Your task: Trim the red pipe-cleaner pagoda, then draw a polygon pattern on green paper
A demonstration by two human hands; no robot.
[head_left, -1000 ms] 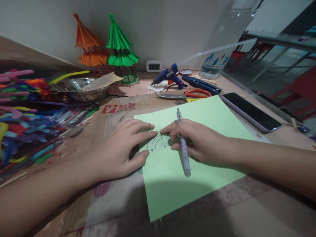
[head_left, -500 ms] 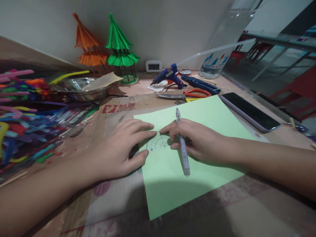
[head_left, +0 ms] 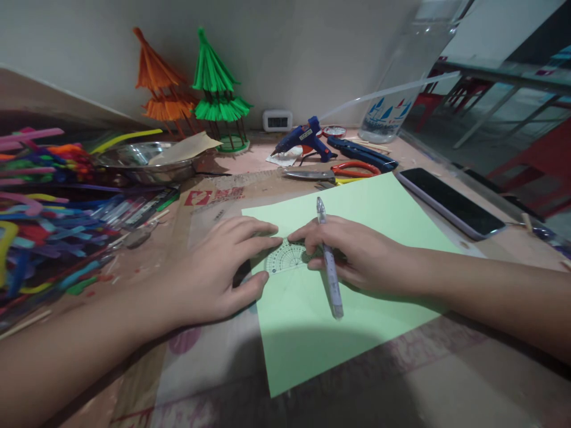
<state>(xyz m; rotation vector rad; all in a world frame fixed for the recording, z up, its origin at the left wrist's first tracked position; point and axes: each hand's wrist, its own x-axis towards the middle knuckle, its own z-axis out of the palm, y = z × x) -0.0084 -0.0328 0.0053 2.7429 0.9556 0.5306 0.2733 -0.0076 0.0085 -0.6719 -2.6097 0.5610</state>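
A clear protractor (head_left: 284,259) lies flat on a sheet of light green paper (head_left: 375,321). My left hand (head_left: 232,258) rests at the paper's left edge, fingers stretched out and apart, with the index fingertip at the protractor's curved edge and the thumb by its lower left corner. A pale, capped-looking pen (head_left: 331,279) is tucked between the fingers of my right hand (head_left: 357,252) and slants across the paper. The right index fingertip touches the top of the protractor, and the other right fingers hide its right end.
Behind the paper lie scissors (head_left: 352,169), a blue glue gun (head_left: 303,138), a dark blue cutter (head_left: 363,154) and a phone (head_left: 450,202). A metal bowl (head_left: 134,172) and colourful pipe cleaners (head_left: 40,232) crowd the left. Orange (head_left: 163,77) and green (head_left: 216,71) pavilion models stand behind.
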